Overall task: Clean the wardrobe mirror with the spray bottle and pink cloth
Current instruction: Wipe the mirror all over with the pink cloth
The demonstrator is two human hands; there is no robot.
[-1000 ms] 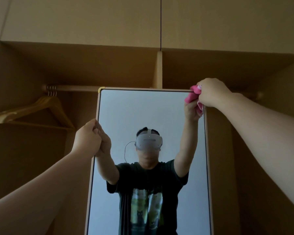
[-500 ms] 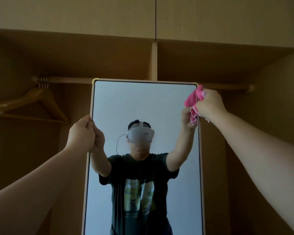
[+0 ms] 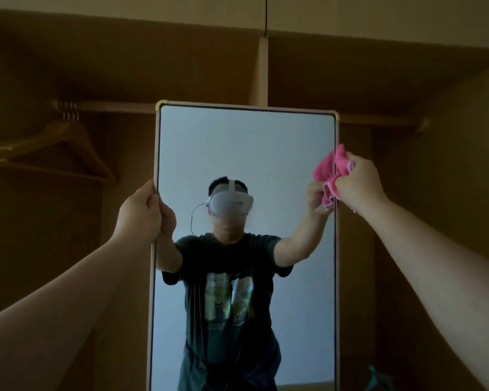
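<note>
At mirror (image 3: 246,153) right edge: right hand (image 3: 360,183) grips pink cloth (image 3: 341,167).

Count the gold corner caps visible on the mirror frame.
2. One gold corner cap at the mirror frame's top left, another at its top right. The bottom corners lie below the picture, so more may be hidden.
</note>
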